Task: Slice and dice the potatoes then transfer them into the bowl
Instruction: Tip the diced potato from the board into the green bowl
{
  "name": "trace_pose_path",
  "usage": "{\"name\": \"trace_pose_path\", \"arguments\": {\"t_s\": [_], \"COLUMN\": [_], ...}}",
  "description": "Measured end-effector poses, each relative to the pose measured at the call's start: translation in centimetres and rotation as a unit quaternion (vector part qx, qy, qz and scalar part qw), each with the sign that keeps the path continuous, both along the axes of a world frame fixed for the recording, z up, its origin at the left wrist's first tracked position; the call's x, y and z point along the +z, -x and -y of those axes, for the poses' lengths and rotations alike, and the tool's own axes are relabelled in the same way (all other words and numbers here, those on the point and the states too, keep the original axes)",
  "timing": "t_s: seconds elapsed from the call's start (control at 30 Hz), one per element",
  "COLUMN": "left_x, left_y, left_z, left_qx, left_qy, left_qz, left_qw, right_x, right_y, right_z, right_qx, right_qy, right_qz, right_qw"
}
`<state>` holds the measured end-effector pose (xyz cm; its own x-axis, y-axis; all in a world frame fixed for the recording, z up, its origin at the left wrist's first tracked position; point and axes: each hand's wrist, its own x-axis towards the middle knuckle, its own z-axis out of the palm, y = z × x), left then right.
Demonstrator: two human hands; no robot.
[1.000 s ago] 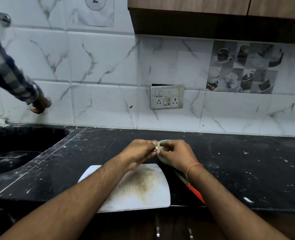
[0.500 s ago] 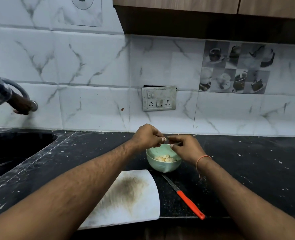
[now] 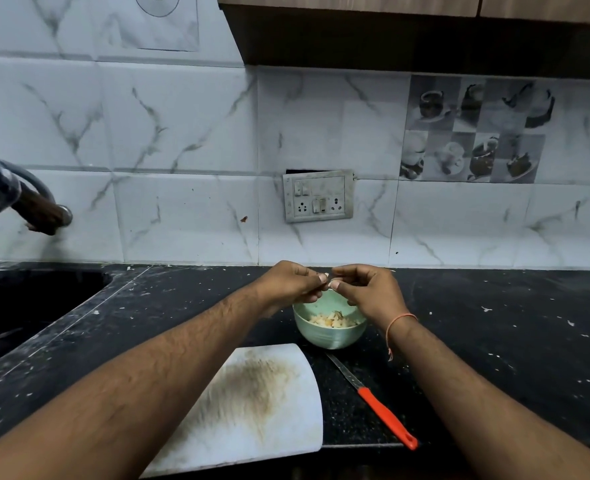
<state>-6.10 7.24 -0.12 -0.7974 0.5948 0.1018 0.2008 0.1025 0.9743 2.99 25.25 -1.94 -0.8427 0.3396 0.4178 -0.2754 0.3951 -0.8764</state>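
A black speckled stone counter (image 3: 494,341), dusted with pale flecks, carries everything; the pale green bowl (image 3: 328,336) serves as the landmark. Nearest the viewer from the bowl lies a white plastic cutting board (image 3: 252,403), rounded at its corners and stained brown across its middle. Just right of the board, and nearer than the bowl, a knife (image 3: 373,398) with a slim steel blade and orange handle lies flat, its tip pointing toward the bowl. The bowl is round, smooth and glossy, and holds small pale yellow potato pieces (image 3: 330,320) heaped in its bottom. Directly above the bowl's rim both hands meet: the left hand (image 3: 292,284) and right hand (image 3: 368,289) have curled fingers, their fingertips pinching together around a tiny pale scrap (image 3: 327,279), too small to identify. Far left of the bowl, another person's hand (image 3: 40,214) grips a curved metal tap.
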Motion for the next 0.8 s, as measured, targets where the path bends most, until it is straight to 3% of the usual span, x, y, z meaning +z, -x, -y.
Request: {"name": "trace_pose_path", "arguments": {"t_s": [0.07, 0.13, 0.23, 0.33, 0.43, 0.67, 0.73, 0.8], "left_x": [0.2, 0.2, 0.2, -0.2, -0.1, 0.1, -0.1, -0.5], "left_y": [-0.1, -0.1, -0.4, -0.8, -1.4, -3.3, -4.2, -5.3], "left_z": [-0.1, 0.2, 0.2, -0.5, -0.5, 4.0, 5.9, 7.9], "left_qx": [0.01, 0.04, 0.09, 0.069, 0.045, 0.061, 0.08, 0.096], "left_qy": [-0.012, 0.071, 0.242, 0.289, 0.285, 0.243, 0.238, 0.24], "left_qz": [0.011, -0.102, -0.326, -0.435, -0.463, -0.454, -0.442, -0.419], "left_qw": [1.0, 0.991, 0.909, 0.85, 0.838, 0.855, 0.861, 0.871], "right_x": [-0.2, -0.3, -0.1, 0.1, 0.1, -0.4, -0.4, -0.5], "right_y": [0.2, 0.1, -0.2, -0.6, -1.1, -4.7, -5.1, -4.9], "right_z": [-0.2, -0.5, -0.4, -0.3, -0.6, -1.4, -1.7, -1.9], "right_qx": [-0.016, -0.034, -0.06, -0.072, -0.065, -0.137, -0.186, -0.197], "right_qy": [-0.018, -0.065, -0.14, -0.166, -0.188, -0.289, -0.313, -0.297], "right_qz": [-0.002, 0.003, 0.012, 0.02, 0.04, 0.006, 0.066, 0.194], "right_qw": [1.0, 0.997, 0.988, 0.983, 0.979, 0.947, 0.929, 0.914]}}
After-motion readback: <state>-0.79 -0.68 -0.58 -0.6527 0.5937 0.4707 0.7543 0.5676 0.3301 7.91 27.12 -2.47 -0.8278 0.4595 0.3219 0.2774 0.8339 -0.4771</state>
